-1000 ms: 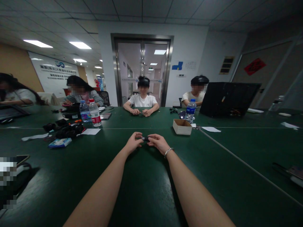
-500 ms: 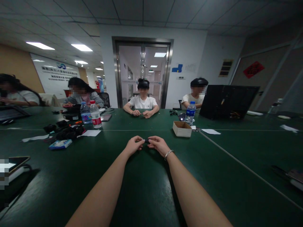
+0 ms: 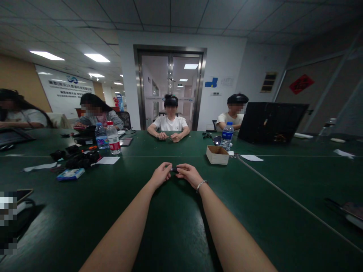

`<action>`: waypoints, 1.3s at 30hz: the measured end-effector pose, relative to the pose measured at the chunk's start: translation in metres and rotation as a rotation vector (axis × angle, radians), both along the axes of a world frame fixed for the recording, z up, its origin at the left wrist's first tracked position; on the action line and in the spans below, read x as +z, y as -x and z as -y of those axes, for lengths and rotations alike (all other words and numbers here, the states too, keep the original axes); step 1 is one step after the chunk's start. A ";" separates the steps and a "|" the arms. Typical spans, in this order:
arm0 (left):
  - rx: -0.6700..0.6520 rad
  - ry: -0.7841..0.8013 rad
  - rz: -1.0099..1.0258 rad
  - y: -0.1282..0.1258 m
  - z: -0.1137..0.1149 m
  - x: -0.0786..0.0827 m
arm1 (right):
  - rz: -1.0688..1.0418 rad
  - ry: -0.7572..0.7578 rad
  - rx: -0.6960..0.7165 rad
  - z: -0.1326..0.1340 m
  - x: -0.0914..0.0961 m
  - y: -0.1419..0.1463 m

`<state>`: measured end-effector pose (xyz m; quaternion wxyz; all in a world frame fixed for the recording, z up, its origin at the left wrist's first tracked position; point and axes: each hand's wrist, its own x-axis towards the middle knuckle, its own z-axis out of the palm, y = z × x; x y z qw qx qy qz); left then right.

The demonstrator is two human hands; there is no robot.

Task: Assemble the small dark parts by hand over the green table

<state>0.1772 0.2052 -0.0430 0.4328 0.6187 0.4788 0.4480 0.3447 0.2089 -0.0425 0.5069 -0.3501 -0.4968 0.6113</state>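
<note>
My left hand [image 3: 162, 175] and my right hand [image 3: 190, 175] face each other above the green table [image 3: 172, 230], fingertips almost meeting. Between them is a small, short dark object [image 3: 174, 170] with a lighter bit at its left end; its kind is too small to make out. My right thumb and fingers pinch its right end. The left thumb and forefinger are closed at its left end. A silver bracelet [image 3: 201, 186] circles my right wrist.
A small open cardboard box [image 3: 217, 155] stands right of my hands, near a blue-labelled water bottle [image 3: 227, 136]. Left are bottles [image 3: 114, 139], black gear [image 3: 79, 156] and a blue-white packet [image 3: 70, 174]. A black case [image 3: 273, 122] stands at right. Several people sit opposite.
The dark object shows a little more between my fingertips, and its lighter left end is now visible. My hands stay in nearly the same place.
</note>
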 end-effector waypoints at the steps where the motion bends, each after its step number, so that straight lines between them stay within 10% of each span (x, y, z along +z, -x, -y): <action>1: 0.011 -0.019 0.002 0.000 0.000 0.000 | -0.002 0.002 -0.002 0.000 0.000 0.000; 39: 0.034 -0.008 0.034 -0.001 -0.001 -0.003 | 0.007 0.005 -0.002 -0.002 -0.001 0.001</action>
